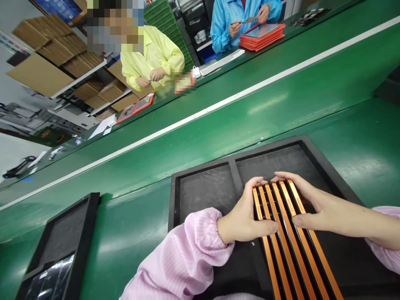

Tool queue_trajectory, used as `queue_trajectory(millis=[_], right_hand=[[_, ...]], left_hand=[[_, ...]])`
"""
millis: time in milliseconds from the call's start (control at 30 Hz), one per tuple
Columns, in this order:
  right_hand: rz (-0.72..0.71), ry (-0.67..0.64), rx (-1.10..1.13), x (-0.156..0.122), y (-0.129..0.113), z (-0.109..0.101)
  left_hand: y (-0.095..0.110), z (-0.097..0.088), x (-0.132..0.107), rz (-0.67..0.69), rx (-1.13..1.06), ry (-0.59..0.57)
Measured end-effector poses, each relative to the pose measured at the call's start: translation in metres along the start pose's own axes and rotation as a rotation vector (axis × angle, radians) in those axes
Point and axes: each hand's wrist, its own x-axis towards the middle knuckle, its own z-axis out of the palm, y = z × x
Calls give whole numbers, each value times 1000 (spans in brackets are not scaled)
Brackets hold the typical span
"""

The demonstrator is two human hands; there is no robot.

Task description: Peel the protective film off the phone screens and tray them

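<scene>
A row of several thin, flat devices with orange metal edges and dark gaps between [286, 241] stands on edge, phone- or tablet-like, running off the bottom of the view. My left hand [245, 218] presses on the left side of the row, its thumb across the orange edges and its fingers curled round the far end. On the right side, my right hand [315, 206] grips the same row, thumb on top and fingertips at the far corner. Beneath them lies a black foam tray [206, 187] with divided compartments. The devices' lower ends are out of view.
Another black tray [65, 233] with dark glossy pieces lies at left on the green bench [140, 212]. Across a white strip [218, 106], a person in yellow [153, 54] and one in blue [229, 21] work beside red-framed panels [262, 39]. Cardboard stacks [59, 46] fill shelves behind.
</scene>
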Motion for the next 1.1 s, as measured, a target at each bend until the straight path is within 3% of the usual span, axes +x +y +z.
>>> queue_trajectory(millis=[133,367,433,533,600,667,733,800,933,1100], right_hand=[[-44,14,-75,5,9,2],[-72,276,-176,3,14,17],[-49,361,-170,-4,8,20],[14,402,-193,-15,-4,24],[38,409,-245,-20,-12,25],[69,416,-294,-22,-20,26],[106,406,-395,-21,-30,28],[121,377,-582,-16,-42,32],[151,270,-992,-5,-63,46],[135,322,-1028,9,-65,50]], left_hand=[[2,7,3,-18,-34,81],[-2,17,5,-34,125,236],[-5,18,0,26,241,302],[-6,17,-17,223,553,408],[-4,19,-34,255,822,356],[-1,24,-52,189,1047,184],[1,34,-65,122,1164,37],[1,46,-68,93,1193,-10],[-1,70,-51,49,1160,-52],[-6,80,-27,115,1141,-47]])
